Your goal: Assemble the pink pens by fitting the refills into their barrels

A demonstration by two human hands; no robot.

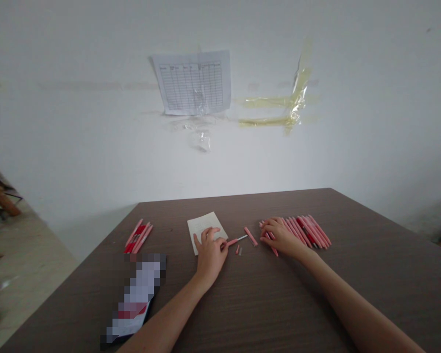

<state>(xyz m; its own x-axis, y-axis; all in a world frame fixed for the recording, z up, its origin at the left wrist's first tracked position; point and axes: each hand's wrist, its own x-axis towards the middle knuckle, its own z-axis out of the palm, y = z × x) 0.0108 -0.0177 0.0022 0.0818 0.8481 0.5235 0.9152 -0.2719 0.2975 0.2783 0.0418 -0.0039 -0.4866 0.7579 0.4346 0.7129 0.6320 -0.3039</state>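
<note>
The bare left forearm (169, 316) is slanting up and rightward from the bottom edge, left of centre, to the left hand (210, 252), which is showing its back just below the middle of the frame, thumb and index finger pinching together on its right side while the other fingers are fanning out loosely. From the lower right corner, the bare right forearm (347, 296) is stretching up and leftward to the right hand (281, 236), which is facing palm down, right of centre, its fingers curling and pointing left.

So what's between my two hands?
In the head view: a pink tube, a pale rod jutting from the pink piece in the left hand, and two small parts.
</note>
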